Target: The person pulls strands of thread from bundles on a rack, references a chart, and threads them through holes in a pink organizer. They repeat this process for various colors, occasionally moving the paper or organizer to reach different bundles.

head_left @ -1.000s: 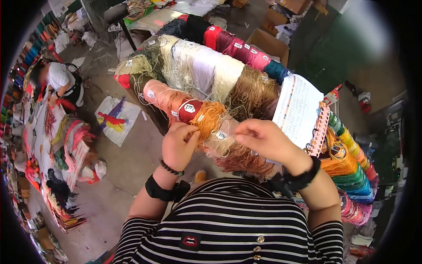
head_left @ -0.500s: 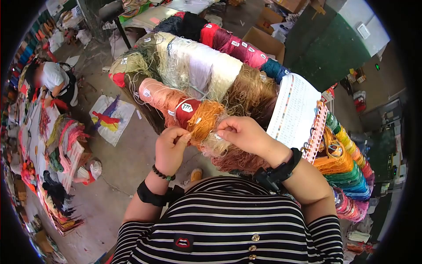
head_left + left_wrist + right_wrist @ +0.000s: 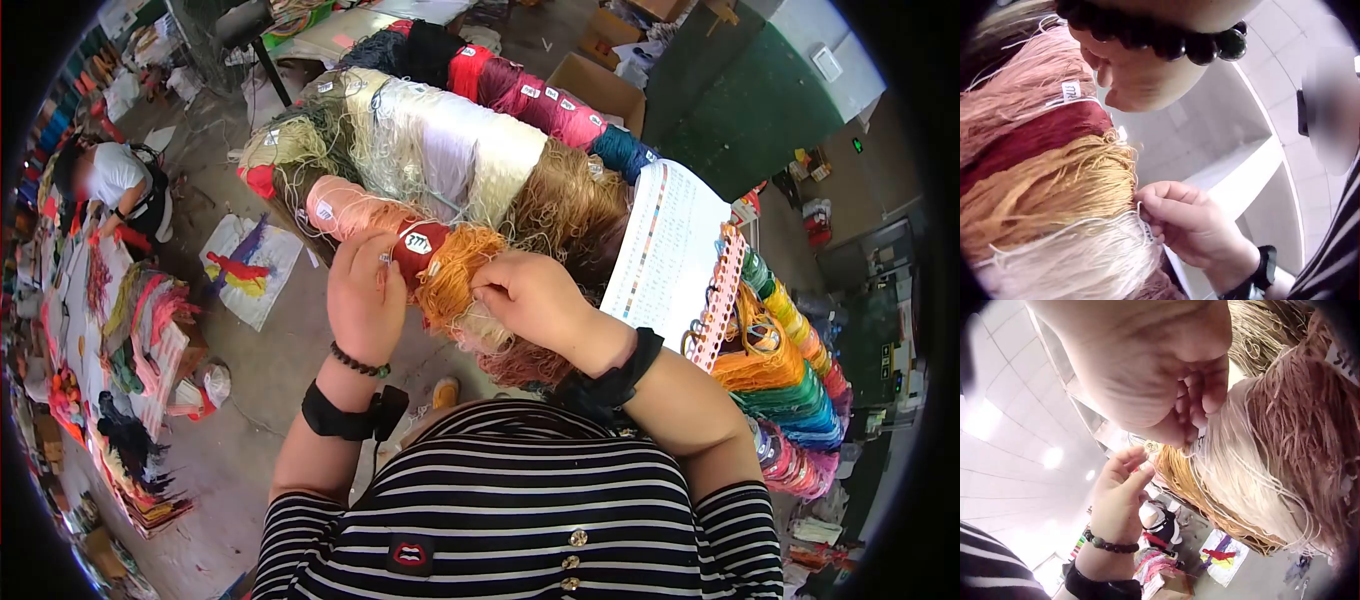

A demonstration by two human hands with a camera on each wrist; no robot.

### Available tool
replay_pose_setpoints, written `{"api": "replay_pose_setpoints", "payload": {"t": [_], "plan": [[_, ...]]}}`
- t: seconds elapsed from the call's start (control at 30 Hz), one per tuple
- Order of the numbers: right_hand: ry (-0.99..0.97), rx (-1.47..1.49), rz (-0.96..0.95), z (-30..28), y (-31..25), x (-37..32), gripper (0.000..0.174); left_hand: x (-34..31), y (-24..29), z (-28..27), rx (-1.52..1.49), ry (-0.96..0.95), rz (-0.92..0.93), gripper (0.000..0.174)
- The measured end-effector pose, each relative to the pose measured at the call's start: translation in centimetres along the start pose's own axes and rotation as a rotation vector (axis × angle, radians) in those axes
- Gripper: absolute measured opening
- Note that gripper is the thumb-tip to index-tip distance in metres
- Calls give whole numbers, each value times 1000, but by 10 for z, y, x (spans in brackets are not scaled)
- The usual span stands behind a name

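My right hand [image 3: 535, 305] is at the edge of the orange skein [image 3: 455, 275] and the cream skein [image 3: 1091, 262]. In the left wrist view its thumb and forefinger pinch a thin white string where the two skeins meet. My left hand [image 3: 365, 300] is raised in front of the dark red skein [image 3: 420, 250] and the peach skein [image 3: 345, 210], its fingers bent near a small label [image 3: 1071, 91]. In the right wrist view its thumb and forefinger come close together; I cannot tell whether they hold thread. A dusty-pink skein [image 3: 1291, 412] hangs beside the cream one.
A spiral notebook [image 3: 665, 250] lies open on the yarn right of my hands. White, brown and red skeins [image 3: 500, 90] fill the rack behind, with orange, green and blue ones [image 3: 790, 400] at right. A person in a white shirt [image 3: 110, 180] bends over a yarn-covered table at left.
My left hand has moved left and up from the orange skein to the dark red and peach ones. My right hand has moved slightly left, staying at the orange and cream skeins.
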State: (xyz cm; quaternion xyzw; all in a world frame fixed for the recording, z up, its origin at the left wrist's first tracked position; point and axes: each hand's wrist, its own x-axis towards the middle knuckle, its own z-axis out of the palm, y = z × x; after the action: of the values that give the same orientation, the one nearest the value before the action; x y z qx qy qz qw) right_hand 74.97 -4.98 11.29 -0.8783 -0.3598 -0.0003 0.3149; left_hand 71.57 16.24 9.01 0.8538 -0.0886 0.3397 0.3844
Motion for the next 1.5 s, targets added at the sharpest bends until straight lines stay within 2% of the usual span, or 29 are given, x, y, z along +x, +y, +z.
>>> {"api": "replay_pose_setpoints", "payload": {"t": [0.1,0.2,0.33,0.43,0.53,0.73,0.83,0.93,1.13,1.43,1.5], "plan": [[34,87,57,-1,-1,1,6,-7,15,-4,-36,-93,64,11],[18,147,116,-1,0,3,7,-26,24,6,-15,-214,-8,10],[16,169,138,-1,1,3,7,-31,20,13,58,-185,-4,11],[34,168,128,2,3,2,6,-31,16,15,-16,-221,-41,10],[34,158,112,1,3,2,6,-30,14,7,-236,-294,-262,7],[45,153,73,2,7,0,5,-42,-2,1,-495,-341,-460,3],[54,146,65,3,8,0,5,-45,0,2,-706,-369,-696,5],[51,150,76,2,6,0,5,-40,6,-5,-683,-441,-806,7],[31,146,103,3,6,0,5,-44,0,-3,-787,-519,-927,10],[42,129,53,4,8,-2,6,-43,7,-2,-936,-422,-1084,10],[46,124,53,4,8,-2,6,-47,4,1,-892,-444,-973,12]]}}
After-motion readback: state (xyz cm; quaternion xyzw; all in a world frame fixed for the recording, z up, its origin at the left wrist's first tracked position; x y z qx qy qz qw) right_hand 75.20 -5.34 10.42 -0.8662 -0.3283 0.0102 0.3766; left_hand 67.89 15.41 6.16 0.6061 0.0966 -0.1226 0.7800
